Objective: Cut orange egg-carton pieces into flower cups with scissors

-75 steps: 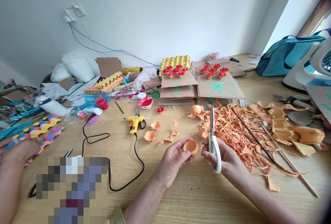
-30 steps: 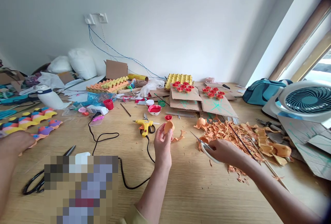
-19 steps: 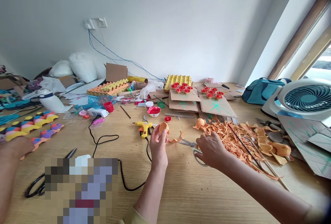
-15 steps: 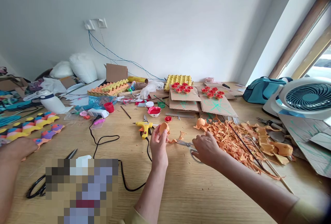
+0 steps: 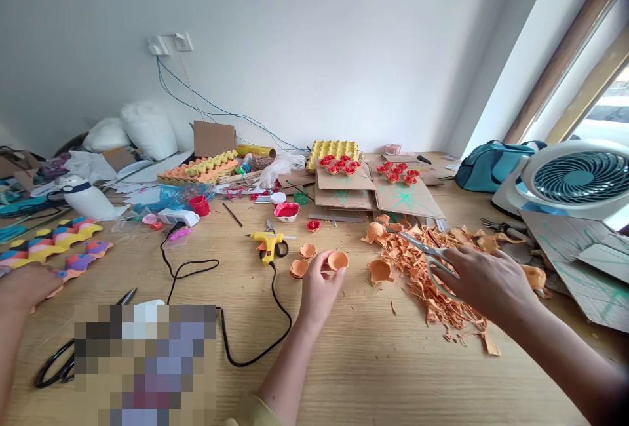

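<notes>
My left hand (image 5: 320, 282) pinches a trimmed orange egg-carton cup (image 5: 338, 261), its hollow side showing. Just left of that hand, two small groups of cut orange cups, one (image 5: 308, 251) behind the other (image 5: 298, 269), rest on the table. My right hand (image 5: 484, 282) grips scissors (image 5: 426, 249) by the handles, blades pointing left over a heap of orange carton scraps (image 5: 422, 301). Between the hands lies an untrimmed orange cup (image 5: 380, 272) with ragged edges. Another orange carton piece (image 5: 376, 232) sits near the scissor tips.
A yellow glue gun (image 5: 268, 244) trails its black cord across the table. Behind it are a bowl of red paint (image 5: 286, 212) and a red paper-like flower (image 5: 313, 225). More red flowers stand on cardboard (image 5: 407, 200). Another person's hand (image 5: 32, 282) touches painted cartons at left. A fan (image 5: 582, 177) stands right.
The orange strip beside the held cup no longer hangs there. My left hand has moved right and slightly down with the cup. My right hand has carried the scissors right, over the scraps.
</notes>
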### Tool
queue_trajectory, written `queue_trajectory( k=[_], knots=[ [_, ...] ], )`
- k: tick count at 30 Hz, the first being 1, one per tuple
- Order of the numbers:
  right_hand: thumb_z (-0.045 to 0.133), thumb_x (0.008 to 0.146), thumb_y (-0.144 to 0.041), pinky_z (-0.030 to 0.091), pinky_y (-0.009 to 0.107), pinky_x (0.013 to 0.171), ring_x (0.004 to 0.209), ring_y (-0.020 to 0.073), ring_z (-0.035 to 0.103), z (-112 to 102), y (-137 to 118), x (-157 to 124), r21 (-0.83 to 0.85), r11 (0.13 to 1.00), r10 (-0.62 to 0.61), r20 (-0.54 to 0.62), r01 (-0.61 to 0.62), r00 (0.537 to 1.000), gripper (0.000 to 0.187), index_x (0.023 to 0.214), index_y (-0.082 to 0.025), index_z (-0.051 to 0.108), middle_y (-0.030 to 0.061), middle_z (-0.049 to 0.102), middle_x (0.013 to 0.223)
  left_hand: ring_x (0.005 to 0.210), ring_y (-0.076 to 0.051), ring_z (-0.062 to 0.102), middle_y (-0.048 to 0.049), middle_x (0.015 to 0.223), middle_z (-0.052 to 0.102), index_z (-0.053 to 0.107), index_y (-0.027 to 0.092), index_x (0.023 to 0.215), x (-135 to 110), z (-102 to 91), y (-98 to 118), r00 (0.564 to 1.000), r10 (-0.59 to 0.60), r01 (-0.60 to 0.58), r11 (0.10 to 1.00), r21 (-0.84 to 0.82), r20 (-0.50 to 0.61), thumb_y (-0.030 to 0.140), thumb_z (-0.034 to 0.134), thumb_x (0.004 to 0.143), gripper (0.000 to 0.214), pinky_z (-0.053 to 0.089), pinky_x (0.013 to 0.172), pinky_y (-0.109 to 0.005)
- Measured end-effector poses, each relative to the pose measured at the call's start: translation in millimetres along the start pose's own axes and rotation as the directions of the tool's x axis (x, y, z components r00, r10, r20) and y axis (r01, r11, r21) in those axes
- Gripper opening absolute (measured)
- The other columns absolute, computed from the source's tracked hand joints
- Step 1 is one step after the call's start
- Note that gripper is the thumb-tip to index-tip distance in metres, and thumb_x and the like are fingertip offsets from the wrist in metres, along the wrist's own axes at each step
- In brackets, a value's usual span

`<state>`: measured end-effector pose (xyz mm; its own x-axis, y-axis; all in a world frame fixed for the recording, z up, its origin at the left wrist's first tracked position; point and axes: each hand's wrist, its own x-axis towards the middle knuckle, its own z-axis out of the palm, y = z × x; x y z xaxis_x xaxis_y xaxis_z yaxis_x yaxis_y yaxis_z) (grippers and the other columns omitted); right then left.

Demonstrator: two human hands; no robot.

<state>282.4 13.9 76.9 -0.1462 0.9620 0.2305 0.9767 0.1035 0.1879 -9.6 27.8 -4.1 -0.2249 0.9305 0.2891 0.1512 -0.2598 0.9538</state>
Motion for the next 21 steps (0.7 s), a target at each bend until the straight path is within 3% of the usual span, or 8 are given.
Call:
queue_trajectory(
  k=[3, 6, 13, 18, 21],
  knots=[
    [0.051, 0.090, -0.044, 0.029, 0.033, 0.061, 0.068, 0.0267, 0.066, 25.3, 25.2, -8.4, -0.071, 0.997, 0.029, 0.052, -0.025, 0.998, 0.031, 0.081, -0.019, 0.066, 0.0113, 0.073, 0.080, 0.085, -0.021, 0.065, -0.0065, 0.097, 0.071, 0.070, 0.022, 0.102, -1.9, 6.6, -5.7, 0.994, 0.076, -0.088, 0.981, 0.173, 0.076, 0.015, 0.071, 0.071, 0.033, 0.052, 0.079, -0.035],
    [0.054, 0.088, -0.051, 0.029, 0.034, 0.061, 0.074, 0.0297, 0.067, 42.0, 36.4, -15.7, -0.082, 0.996, 0.048, 0.060, -0.043, 0.997, 0.034, 0.086, -0.019, 0.066, 0.0117, 0.073, 0.087, 0.095, -0.025, 0.064, -0.0081, 0.101, 0.069, 0.068, 0.022, 0.104, 6.1, 10.9, -14.2, 0.984, 0.124, -0.160, 0.933, 0.322, 0.131, 0.013, 0.067, 0.072, 0.033, 0.050, 0.091, -0.043],
    [0.052, 0.087, -0.053, 0.030, 0.039, 0.064, 0.081, 0.0328, 0.065, 39.8, 47.7, -31.2, -0.012, 0.999, 0.049, -0.027, -0.049, 0.998, 0.031, 0.084, -0.024, 0.063, 0.0121, 0.071, 0.082, 0.101, -0.028, 0.064, -0.0111, 0.103, 0.066, 0.062, 0.019, 0.108, 26.4, 14.2, -30.2, 0.968, 0.145, -0.237, 0.791, 0.564, 0.205, 0.013, 0.061, 0.079, 0.030, 0.050, 0.093, -0.046],
    [0.050, 0.090, -0.052, 0.032, 0.038, 0.068, 0.082, 0.0320, 0.066, 42.9, 43.0, -35.3, 0.089, 0.996, 0.026, -0.047, -0.022, 0.999, 0.030, 0.089, -0.025, 0.062, 0.0089, 0.071, 0.084, 0.117, -0.032, 0.055, -0.0142, 0.121, 0.060, 0.058, 0.019, 0.120, 18.8, 15.5, -14.1, 0.950, 0.200, -0.309, 0.715, 0.627, 0.241, 0.011, 0.059, 0.081, 0.039, 0.041, 0.103, -0.052],
    [0.048, 0.091, -0.051, 0.032, 0.036, 0.066, 0.078, 0.0283, 0.065, 48.3, 35.1, -33.0, 0.171, 0.985, 0.025, -0.053, -0.015, 0.998, 0.030, 0.088, -0.025, 0.062, 0.0077, 0.072, 0.086, 0.115, -0.028, 0.055, -0.0103, 0.120, 0.060, 0.060, 0.023, 0.116, 10.8, 25.4, 5.1, 0.911, 0.261, -0.408, 0.694, 0.593, 0.320, 0.011, 0.059, 0.083, 0.036, 0.043, 0.102, -0.047]
  ],
)
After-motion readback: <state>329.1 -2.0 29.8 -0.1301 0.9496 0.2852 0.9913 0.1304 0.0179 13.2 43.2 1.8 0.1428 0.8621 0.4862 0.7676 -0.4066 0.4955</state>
